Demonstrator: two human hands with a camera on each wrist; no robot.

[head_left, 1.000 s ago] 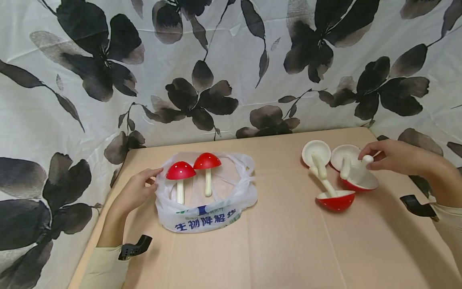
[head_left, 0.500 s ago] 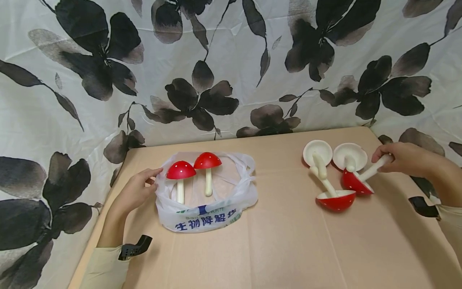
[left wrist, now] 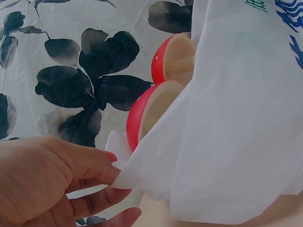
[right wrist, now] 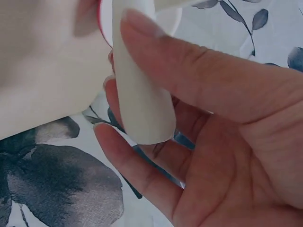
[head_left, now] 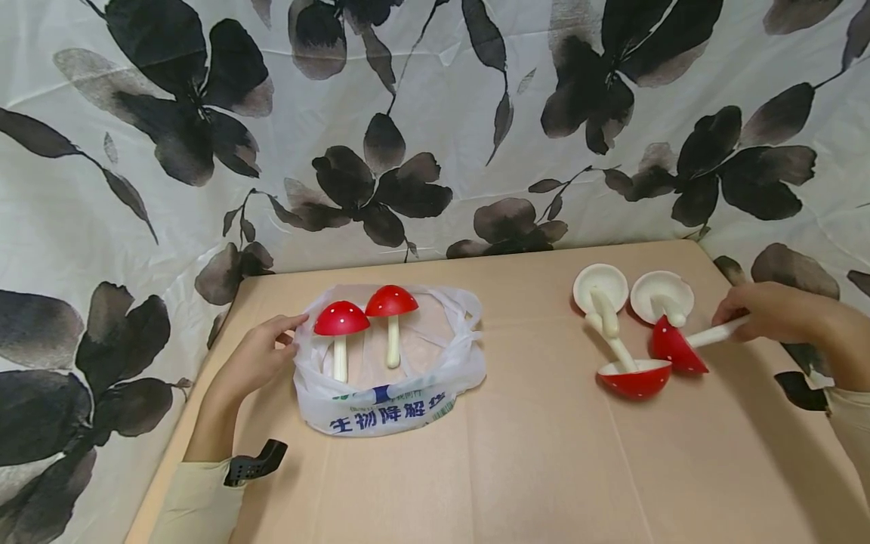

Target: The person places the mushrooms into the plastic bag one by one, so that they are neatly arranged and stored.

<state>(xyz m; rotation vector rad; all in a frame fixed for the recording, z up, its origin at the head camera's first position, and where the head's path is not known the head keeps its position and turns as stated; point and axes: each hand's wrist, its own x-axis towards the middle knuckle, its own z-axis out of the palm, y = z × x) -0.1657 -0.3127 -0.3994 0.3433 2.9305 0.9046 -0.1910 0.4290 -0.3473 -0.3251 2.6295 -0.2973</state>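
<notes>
Left of centre in the head view, the white bag point(head_left: 464, 370) looks like thin plastic film, crinkled at its rim and partly see-through (a tan tint shows through its middle). The red caps point(head_left: 342, 320) there look like smooth, glossy plastic. At the right, the pale stem point(head_left: 715, 334) is smooth and nearly matt. The tan tabletop point(head_left: 537, 461) is smooth with faint creases; the floral backdrop point(head_left: 469, 128) resembles wrinkled cloth. The sleeve point(head_left: 197, 502) at lower left looks like matt fabric.
</notes>
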